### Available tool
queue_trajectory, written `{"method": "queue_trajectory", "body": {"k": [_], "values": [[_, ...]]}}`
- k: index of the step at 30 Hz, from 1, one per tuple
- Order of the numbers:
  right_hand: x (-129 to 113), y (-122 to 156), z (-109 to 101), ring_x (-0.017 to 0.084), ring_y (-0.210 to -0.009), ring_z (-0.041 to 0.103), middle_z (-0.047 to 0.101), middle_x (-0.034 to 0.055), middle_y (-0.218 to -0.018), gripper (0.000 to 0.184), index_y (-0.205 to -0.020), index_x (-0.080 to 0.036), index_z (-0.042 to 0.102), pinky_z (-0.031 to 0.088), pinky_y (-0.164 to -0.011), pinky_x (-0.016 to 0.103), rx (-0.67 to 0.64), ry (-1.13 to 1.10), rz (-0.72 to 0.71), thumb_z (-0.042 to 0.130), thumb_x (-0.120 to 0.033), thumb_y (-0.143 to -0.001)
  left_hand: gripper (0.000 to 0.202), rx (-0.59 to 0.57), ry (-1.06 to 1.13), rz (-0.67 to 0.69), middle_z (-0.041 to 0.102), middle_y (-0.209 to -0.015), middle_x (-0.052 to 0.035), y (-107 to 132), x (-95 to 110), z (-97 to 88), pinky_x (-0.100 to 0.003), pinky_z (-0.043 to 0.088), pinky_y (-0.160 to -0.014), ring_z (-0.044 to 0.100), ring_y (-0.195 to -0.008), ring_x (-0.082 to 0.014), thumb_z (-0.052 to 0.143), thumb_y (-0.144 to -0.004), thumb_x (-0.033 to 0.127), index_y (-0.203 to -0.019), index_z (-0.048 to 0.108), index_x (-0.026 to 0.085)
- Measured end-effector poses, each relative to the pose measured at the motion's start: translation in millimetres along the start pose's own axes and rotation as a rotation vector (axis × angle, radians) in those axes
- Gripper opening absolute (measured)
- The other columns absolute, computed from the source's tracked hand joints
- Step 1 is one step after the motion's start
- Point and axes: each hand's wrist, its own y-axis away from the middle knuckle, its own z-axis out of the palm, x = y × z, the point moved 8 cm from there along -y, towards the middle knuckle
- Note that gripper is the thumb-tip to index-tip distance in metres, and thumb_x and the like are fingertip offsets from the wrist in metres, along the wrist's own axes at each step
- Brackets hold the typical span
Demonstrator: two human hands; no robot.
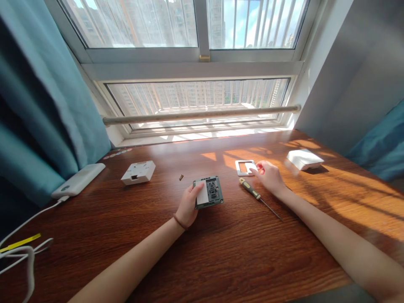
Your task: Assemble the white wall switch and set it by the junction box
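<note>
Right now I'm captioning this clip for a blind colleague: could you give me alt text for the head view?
On a wooden desk by a window, the left hand holds a grey switch module, while the right hand touches a white frame. A screwdriver lies between them; a white box and small screws sit further left.

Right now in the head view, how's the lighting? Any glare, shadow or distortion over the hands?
Head view: hard sunlight through the window falls in orange bands across the brown wooden table, brightest at right; the white square cover casts a sharp shadow. The right hand is sunlit, the left hand and grey switch module in even shade. The window frame bows from wide-angle distortion; no blur.
</note>
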Motion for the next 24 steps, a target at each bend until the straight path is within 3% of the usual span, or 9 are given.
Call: {"method": "queue_trajectory", "body": {"k": [3,7,13,17,21,24], "values": [[13,-7,10,0.025,-0.080,0.057,0.061,0.0100,-0.087,0.043,-0.093,-0.016,0.062,0.041,-0.071,0.034,-0.010,0.092,-0.004,0.057,-0.053,-0.073,0.034,0.012,-0.007,-0.004,0.069,-0.076,-0.0069,0,-4,0.0,-0.024,0.051,-0.058,0.064,-0.063,-0.0161,0.070,-0.065,0.032,-0.087,0.061,0.008],[7,-1,20,0.025,-0.085,0.055,0.060,0.0083,-0.089,0.040,-0.095,-0.020,0.064,0.039,-0.071,0.033,-0.031,0.160,-0.052,0.054,-0.053,-0.074,0.034,-0.006,-0.019,-0.007,0.069,-0.076,-0.0075,2,-6,3.4,-0.024,0.051,-0.057,0.063,-0.062,-0.0158,0.070,-0.065,0.032,-0.087,0.061,0.008],[6,-1,19,0.023,-0.084,0.056,0.062,0.0073,-0.087,0.022,-0.082,-0.021,0.067,0.040,-0.069,0.031,-0.018,0.158,-0.070,0.052,-0.037,-0.079,0.034,-0.019,-0.028,-0.014,0.069,-0.077,-0.0081,2,-7,5.0,-0.024,0.051,-0.058,0.064,-0.063,-0.0162,0.070,-0.066,0.033,-0.088,0.061,0.008],[6,-2,11,0.023,-0.080,0.058,0.063,0.0098,-0.092,0.025,-0.097,-0.018,0.064,0.044,-0.072,0.035,0.060,0.080,-0.048,0.051,-0.031,-0.080,0.034,-0.049,-0.019,-0.020,0.070,-0.081,-0.0084,2,-7,8.4,-0.026,0.052,-0.063,0.065,-0.067,-0.0171,0.071,-0.067,0.032,-0.089,0.062,0.009],[-24,19,1,0.021,-0.088,0.059,0.058,0.0086,-0.112,0.029,-0.110,-0.020,0.057,0.049,-0.079,0.035,0.123,-0.127,-0.131,0.048,-0.030,-0.084,0.031,-0.136,0.079,-0.099,0.069,-0.081,-0.0070,8,-9,15.8,-0.027,0.051,-0.065,0.064,-0.067,-0.0160,0.071,-0.067,0.030,-0.091,0.063,0.011],[-63,48,0,0.021,-0.095,0.058,0.057,0.0064,-0.114,0.024,-0.105,-0.025,0.061,0.049,-0.084,0.036,0.073,-0.470,-0.299,0.054,-0.028,-0.082,0.033,-0.283,0.126,-0.179,0.069,-0.082,-0.0076,17,-10,25.8,-0.026,0.049,-0.063,0.063,-0.065,-0.0154,0.070,-0.068,0.033,-0.093,0.065,0.012]]}}
